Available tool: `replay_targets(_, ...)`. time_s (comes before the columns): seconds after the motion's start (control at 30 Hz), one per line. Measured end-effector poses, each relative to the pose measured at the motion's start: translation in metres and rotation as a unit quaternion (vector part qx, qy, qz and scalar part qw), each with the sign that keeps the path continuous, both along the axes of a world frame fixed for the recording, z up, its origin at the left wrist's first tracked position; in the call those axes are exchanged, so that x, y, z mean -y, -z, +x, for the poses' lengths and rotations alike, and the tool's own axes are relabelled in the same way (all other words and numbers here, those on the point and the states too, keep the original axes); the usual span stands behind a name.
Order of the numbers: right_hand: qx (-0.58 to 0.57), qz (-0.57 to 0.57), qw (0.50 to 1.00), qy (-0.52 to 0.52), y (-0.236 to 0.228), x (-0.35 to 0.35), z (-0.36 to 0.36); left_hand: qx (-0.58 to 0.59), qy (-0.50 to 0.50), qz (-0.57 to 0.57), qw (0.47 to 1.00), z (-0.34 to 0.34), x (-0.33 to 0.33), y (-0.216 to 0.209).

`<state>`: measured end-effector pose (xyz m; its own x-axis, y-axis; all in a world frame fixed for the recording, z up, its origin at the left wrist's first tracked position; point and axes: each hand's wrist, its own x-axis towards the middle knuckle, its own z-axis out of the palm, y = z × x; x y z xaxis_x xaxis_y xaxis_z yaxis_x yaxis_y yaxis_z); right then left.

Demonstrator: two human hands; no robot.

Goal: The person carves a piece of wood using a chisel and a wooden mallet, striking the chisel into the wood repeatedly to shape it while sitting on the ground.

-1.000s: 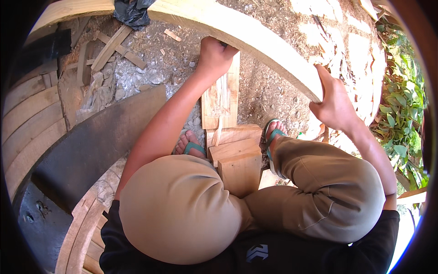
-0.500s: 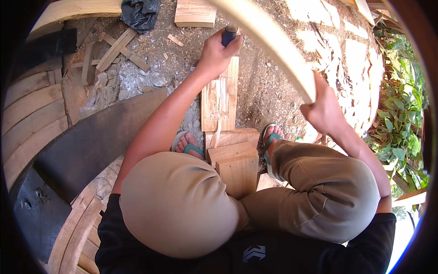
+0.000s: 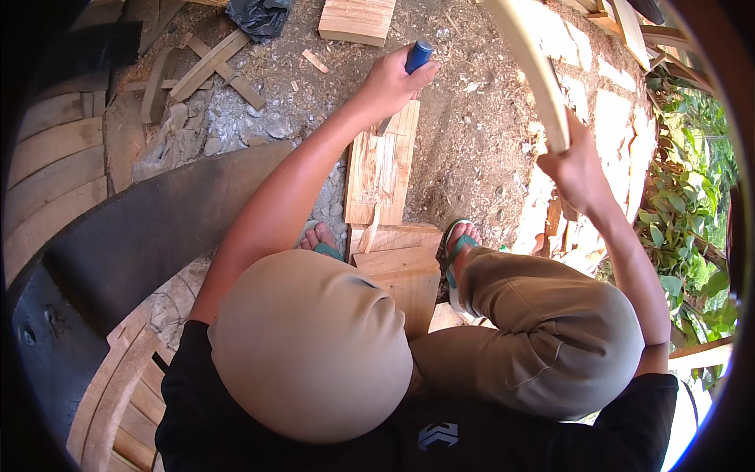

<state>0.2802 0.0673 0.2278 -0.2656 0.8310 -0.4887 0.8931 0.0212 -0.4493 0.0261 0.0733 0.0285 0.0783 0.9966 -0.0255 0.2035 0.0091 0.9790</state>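
Observation:
My left hand (image 3: 391,85) is closed around the blue handle of a chisel (image 3: 419,57), held tilted at the far end of a pale wooden board (image 3: 383,169). A little of the blade shows below the fist. Gouged, splintered wood runs down the board's middle, and a long curled sliver (image 3: 371,230) hangs at its near end. My right hand (image 3: 580,171) grips a long pale wooden stick (image 3: 543,75), raised to the right of the chisel and apart from it. The stick's far end lies outside the picture. Wooden blocks (image 3: 405,279) stand between my legs, below the board.
Another wood block (image 3: 358,22) lies on the chip-strewn ground at the far side, beside a black plastic bag (image 3: 259,17). Crossed wood offcuts (image 3: 216,67) lie at the far left. A dark curved panel (image 3: 157,212) stands near my left arm. Leafy plants (image 3: 684,204) border the right.
The stick has moved right, away from above the chisel, along with my right hand. The chisel's handle now leans more to the right. My left hand keeps its hold.

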Motion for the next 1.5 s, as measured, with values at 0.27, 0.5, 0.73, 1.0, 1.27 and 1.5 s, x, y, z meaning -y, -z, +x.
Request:
replay_targets(0.27, -0.016, -0.021, 0.999, 0.030, -0.011, -0.003, -0.011, -0.058, 0.036, -0.062, 0.996, -0.016, -0.007, -0.012)
replay_targets(0.5, -0.038, -0.033, 0.997, 0.058, -0.025, -0.005, -0.018, -0.018, 0.047, -0.097, 0.994, -0.019, -0.001, -0.018)
replay_targets(0.73, 0.011, -0.055, 0.998, 0.037, -0.021, -0.010, -0.017, 0.006, 0.036, -0.094, 0.995, -0.022, -0.008, -0.007)
replay_targets(1.0, -0.041, -0.060, 0.995, 0.074, -0.023, -0.017, -0.025, -0.010, -0.006, -0.086, 0.996, -0.025, -0.016, 0.005)
replay_targets(1.27, 0.022, -0.017, 1.000, 0.006, -0.031, -0.021, -0.040, -0.003, -0.038, -0.060, 0.997, -0.025, -0.016, 0.014)
replay_targets(1.5, 0.075, -0.077, 0.994, -0.002, -0.010, -0.002, -0.030, -0.058, -0.041, -0.045, 0.996, -0.017, -0.020, 0.017)
